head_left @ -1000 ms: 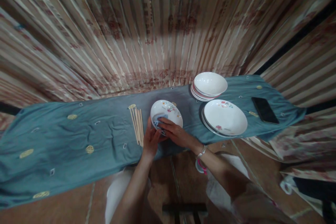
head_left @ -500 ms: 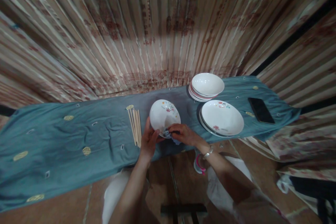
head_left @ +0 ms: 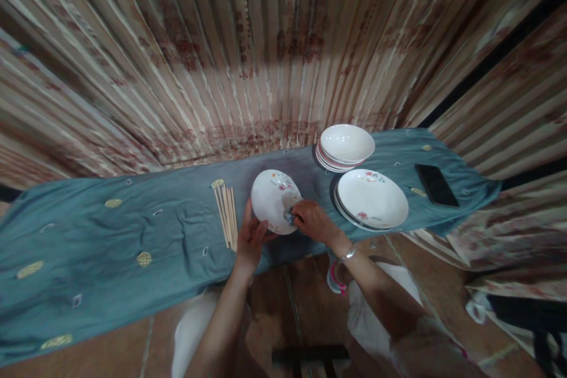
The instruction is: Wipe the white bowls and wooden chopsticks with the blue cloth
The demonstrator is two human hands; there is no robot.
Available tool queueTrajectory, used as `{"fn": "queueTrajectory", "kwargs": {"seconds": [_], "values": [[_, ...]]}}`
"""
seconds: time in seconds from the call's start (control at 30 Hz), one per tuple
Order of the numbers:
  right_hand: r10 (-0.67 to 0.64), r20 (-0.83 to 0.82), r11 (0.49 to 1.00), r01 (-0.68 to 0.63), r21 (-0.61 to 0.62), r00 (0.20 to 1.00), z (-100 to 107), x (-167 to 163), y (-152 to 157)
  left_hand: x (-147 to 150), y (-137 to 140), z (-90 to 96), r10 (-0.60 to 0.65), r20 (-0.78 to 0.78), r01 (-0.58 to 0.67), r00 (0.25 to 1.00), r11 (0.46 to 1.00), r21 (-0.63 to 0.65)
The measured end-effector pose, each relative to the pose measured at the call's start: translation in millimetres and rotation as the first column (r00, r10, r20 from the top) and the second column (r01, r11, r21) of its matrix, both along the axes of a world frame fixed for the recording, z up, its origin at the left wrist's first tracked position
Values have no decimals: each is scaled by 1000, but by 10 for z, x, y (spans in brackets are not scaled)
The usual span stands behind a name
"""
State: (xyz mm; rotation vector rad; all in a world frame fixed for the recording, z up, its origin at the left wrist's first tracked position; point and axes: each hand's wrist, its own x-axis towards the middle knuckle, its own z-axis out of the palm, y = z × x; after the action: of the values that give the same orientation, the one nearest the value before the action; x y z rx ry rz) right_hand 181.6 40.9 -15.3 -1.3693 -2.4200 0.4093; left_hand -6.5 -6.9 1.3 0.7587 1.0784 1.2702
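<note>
A white plate with a flower pattern (head_left: 268,198) is tilted up in front of me. My left hand (head_left: 252,239) grips its lower left edge, thumb on the front. In my right hand (head_left: 313,221), the fingers are closed on a small bluish cloth (head_left: 289,216), which presses against the lower right part of the plate. Most of the cloth is hidden by the fingers. Just left of the plate, several wooden chopsticks (head_left: 228,218) lie side by side on the table.
A stack of flowered plates (head_left: 374,198) stands to the right, with a stack of white bowls (head_left: 348,142) behind it. Farther right lies a black phone (head_left: 436,185). A teal cloth (head_left: 106,260) covers the long table, and a pleated curtain (head_left: 266,41) hangs behind.
My right hand has moved the cloth a little up and to the right across the plate. The left hand keeps its grip. The whole view has shifted slightly.
</note>
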Motion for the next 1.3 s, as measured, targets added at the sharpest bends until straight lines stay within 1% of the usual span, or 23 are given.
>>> {"fn": "queueTrajectory", "kwargs": {"seconds": [0.1, 0.2, 0.33, 0.43, 0.57, 0.67, 0.9, 1.07, 1.3], "values": [[-57, 50, 997, 54, 58, 997, -1, -23, 0, 5, 0, 8, -4, -10, 4, 1000, 1000, 2], [-97, 60, 990, 90, 113, 993, -60, -39, 26, 6, -4, 12, -4, -21, 5, 1000, 1000, 13], [-77, -22, 986, 80, 149, 997, -194, -47, 106, 6, -10, -3, -11, -21, 11, 1000, 999, 31], [-62, -52, 981, 70, 180, 997, -264, -68, 171, 9, -11, -18, -4, -27, 5, 1000, 999, 35], [-69, -82, 974, 85, 210, 994, -304, -128, 253, 13, -21, -25, -1, -35, 3, 999, 999, 43], [-84, -133, 976, 108, 188, 988, -314, -168, 326, 15, -32, -22, -15, -39, 16, 999, 999, 35], [-112, -223, 987, 135, 91, 968, -265, -244, 532, 29, -39, -29, -32, -22, 33, 999, 998, 52], [-82, -323, 988, 119, 98, 943, -165, -343, 632, 40, -46, -22, -36, -32, 38, 999, 998, 58], [6, -385, 993, 39, 109, 923, 31, -484, 636, 56, -58, -12, -13, -34, 15, 999, 998, 60]]}}
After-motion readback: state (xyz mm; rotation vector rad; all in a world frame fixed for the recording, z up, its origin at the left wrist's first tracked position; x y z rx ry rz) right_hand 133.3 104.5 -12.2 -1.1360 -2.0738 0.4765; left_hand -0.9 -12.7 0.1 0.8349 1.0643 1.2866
